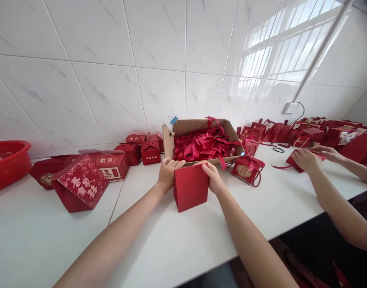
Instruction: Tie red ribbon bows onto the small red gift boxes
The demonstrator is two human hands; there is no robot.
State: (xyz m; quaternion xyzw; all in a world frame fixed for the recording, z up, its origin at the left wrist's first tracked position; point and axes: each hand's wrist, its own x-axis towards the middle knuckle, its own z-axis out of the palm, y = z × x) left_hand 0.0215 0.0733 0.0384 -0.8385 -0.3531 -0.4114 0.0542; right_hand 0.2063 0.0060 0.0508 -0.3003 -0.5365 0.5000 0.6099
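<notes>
Left hand point(167, 176): gripping the red box point(190, 189) by its upper left corner, likely steadying it.
Right hand point(215, 181): pinching the upper right corner, thumb in front.
Position: box standing upright between carton point(187, 128) and surface's point(159, 240) near edge.
Carton: corralling ribbons point(198, 145) (conveniently close).

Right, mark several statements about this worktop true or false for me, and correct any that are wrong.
1. The left hand and right hand both hold the plain red box. True.
2. The cardboard box is empty. False: the cardboard box holds a heap of red ribbons.
3. A red basin stands at the left edge of the view. True.
4. Another person's hands are at work on the left. False: another person's hands are on the right.
5. A blue clip sits on the cardboard box's rim. True.
</notes>
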